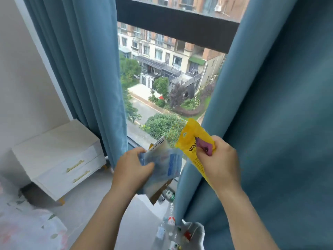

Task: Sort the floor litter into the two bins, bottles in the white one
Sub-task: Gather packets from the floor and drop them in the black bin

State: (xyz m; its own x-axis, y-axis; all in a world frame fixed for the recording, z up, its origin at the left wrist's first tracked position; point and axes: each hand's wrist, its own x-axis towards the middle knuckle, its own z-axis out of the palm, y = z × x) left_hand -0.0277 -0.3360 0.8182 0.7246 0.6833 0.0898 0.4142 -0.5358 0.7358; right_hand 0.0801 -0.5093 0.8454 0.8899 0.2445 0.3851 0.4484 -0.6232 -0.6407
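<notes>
blue curtains (pixel 81 69) flank us. our left hand (pixel 133 170) grips blue packets (pixel 165 166), tilted up-right; our right hand (pixel 219 159) pinches a yellow bag (pixel 191 139), top pointing up-left. bottles (pixel 169 194) lie below.

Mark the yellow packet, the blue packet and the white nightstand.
yellow packet (pixel 189 142): head view, upper part, just below the hang hole.
blue packet (pixel 162 165): head view, middle of its body, left of the darker blue label.
white nightstand (pixel 59 139): head view, its flat top.
</notes>
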